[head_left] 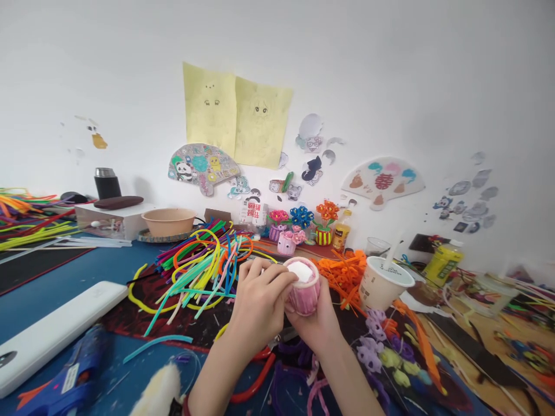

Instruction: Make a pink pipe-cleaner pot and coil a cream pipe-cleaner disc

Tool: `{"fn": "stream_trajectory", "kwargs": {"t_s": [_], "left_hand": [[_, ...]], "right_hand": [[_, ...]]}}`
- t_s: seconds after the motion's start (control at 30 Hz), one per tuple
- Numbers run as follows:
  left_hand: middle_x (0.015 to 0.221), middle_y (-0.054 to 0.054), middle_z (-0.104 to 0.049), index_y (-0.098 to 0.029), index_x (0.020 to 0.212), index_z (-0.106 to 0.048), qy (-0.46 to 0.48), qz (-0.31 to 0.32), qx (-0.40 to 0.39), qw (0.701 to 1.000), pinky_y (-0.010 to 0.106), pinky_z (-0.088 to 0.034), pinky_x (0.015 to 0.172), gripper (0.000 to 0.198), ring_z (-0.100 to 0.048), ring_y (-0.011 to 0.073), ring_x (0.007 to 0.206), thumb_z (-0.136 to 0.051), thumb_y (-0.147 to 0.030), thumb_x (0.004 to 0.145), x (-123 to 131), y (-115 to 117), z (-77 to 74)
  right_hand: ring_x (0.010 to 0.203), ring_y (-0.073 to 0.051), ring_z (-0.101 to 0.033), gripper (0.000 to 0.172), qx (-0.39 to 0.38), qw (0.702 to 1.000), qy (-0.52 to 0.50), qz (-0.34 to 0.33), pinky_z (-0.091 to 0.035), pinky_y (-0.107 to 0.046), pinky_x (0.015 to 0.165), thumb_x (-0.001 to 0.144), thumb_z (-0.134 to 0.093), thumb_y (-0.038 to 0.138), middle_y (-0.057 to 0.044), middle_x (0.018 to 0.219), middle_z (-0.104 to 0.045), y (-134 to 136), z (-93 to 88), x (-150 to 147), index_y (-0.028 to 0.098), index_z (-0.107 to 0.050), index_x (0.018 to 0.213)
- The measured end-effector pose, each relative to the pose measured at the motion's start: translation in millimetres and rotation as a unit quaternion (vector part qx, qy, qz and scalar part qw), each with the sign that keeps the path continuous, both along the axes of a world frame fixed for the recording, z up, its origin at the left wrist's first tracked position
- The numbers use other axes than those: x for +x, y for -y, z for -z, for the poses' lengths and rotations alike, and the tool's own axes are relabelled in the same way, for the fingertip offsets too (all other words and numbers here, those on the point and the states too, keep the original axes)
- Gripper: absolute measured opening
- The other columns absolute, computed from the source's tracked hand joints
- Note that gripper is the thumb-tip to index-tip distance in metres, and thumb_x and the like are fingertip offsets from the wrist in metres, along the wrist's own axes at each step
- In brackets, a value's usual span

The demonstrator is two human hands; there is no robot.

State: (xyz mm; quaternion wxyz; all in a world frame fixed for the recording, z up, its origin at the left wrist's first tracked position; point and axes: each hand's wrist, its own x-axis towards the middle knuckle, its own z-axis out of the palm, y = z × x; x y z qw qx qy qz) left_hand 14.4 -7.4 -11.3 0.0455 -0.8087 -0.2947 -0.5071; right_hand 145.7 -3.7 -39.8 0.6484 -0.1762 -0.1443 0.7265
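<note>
A small pink pot (304, 297), its ribbed wall seemingly wrapped in pipe cleaners, is tilted toward me with a white filling (300, 271) in its mouth. My right hand (319, 318) wraps round the pot from below and the right side. From the left, my left hand (262, 294) is closed against it, fingertips on the white filling and thumb by the outer wall. Behind the pot stands another pink pot (286, 244) with pink flowers. Left of my hands lies a heap of coloured pipe cleaners (203, 271).
A lidded paper cup (384, 283) with a straw stands at right, beside orange pipe-cleaner pieces (347, 271). Purple fuzzy flowers (370, 349) lie nearer. At left are a blue glue gun (71, 375) and a long white device (60, 332). A tan bowl (169, 221) sits behind.
</note>
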Motion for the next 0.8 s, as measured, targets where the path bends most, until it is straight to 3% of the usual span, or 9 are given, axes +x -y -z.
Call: {"fn": "stream_trajectory", "kwargs": {"t_s": [0.13,0.3,0.6,0.8], "left_hand": [[0.099,0.001,-0.074,-0.022,0.098,-0.068,0.000,0.005,-0.007,1.000,0.038,-0.035,0.079,0.017,-0.054,0.0215,0.089,-0.057,-0.012,0.090,0.9,0.4,2.6],[0.100,0.001,-0.073,-0.022,0.101,-0.069,0.012,-0.004,0.040,0.999,0.039,-0.034,0.081,0.021,-0.053,0.0209,0.088,-0.056,-0.010,0.089,2.8,5.5,2.0],[0.095,0.000,-0.075,-0.021,0.096,-0.069,0.033,0.033,0.035,0.998,0.039,-0.032,0.079,0.026,-0.051,0.0198,0.083,-0.051,-0.004,0.087,6.6,9.1,3.0],[0.090,0.000,-0.075,-0.025,0.097,-0.071,0.062,0.008,0.048,0.997,0.036,-0.034,0.076,0.032,-0.052,0.0197,0.081,-0.049,-0.004,0.089,3.8,9.8,-1.9]], "right_hand": [[0.057,-0.013,-0.062,0.021,-0.012,1.000,0.001,0.004,-0.050,-0.022,0.051,0.081,-0.062,0.036,0.000,0.074,-0.073,-2.3,2.7,2.9,0.018,-0.071,0.083],[0.066,-0.015,-0.066,0.023,0.002,1.000,0.006,0.008,-0.053,-0.024,0.056,0.076,-0.067,0.038,-0.002,0.084,-0.075,-3.4,2.5,7.0,0.018,-0.071,0.087],[0.058,-0.014,-0.064,0.026,-0.032,0.999,0.013,0.026,-0.054,-0.023,0.054,0.071,-0.069,0.038,-0.003,0.074,-0.075,-0.9,-0.1,5.1,0.015,-0.074,0.082],[0.062,-0.016,-0.066,0.025,-0.018,0.999,0.034,0.036,-0.056,-0.025,0.057,0.070,-0.071,0.038,-0.003,0.079,-0.077,-1.2,-3.6,5.2,0.016,-0.075,0.082]]}}
